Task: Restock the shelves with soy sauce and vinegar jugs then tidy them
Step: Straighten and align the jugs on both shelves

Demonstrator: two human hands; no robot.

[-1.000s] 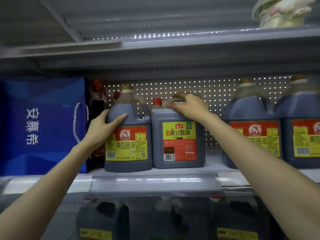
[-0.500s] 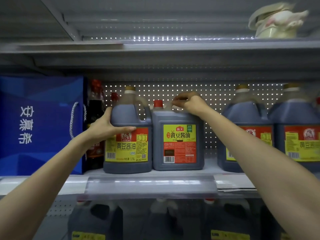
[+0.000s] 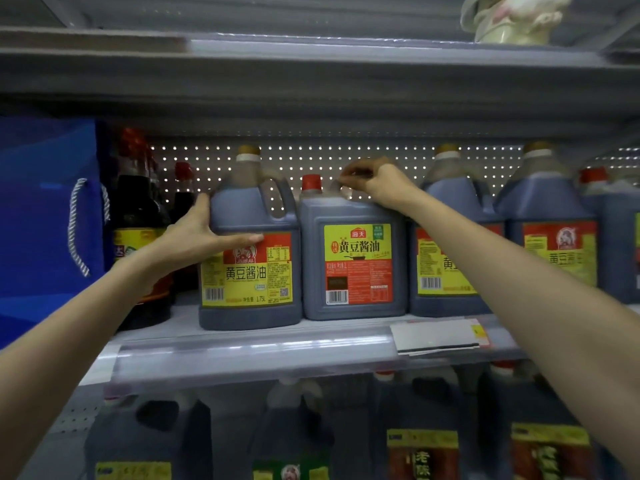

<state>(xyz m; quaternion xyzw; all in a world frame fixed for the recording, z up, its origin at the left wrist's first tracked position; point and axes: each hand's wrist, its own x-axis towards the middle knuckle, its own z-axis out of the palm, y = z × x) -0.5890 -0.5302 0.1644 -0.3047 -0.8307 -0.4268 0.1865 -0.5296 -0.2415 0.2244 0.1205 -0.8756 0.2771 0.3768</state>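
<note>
Two dark soy sauce jugs stand side by side on the middle shelf (image 3: pixel 256 351). The gold-capped jug (image 3: pixel 251 261) on the left carries a yellow and red label. My left hand (image 3: pixel 197 237) clasps its left shoulder, thumb lying across the front. Touching it on the right is a squarer red-capped jug (image 3: pixel 353 261). My right hand (image 3: pixel 377 183) rests on that jug's top with its fingers curled on the handle.
Two more gold-capped jugs (image 3: pixel 450 244) (image 3: pixel 554 237) stand to the right. Dark bottles (image 3: pixel 138 244) and a blue gift bag (image 3: pixel 45 220) fill the left end. More jugs (image 3: pixel 422 445) line the shelf below. A ceramic pot (image 3: pixel 512 19) sits on the shelf above.
My left hand slid from the gold-capped jug's front to its left shoulder. My right hand's fingers curled onto the red-capped jug's handle. That jug now stands closer to the jugs on its right.
</note>
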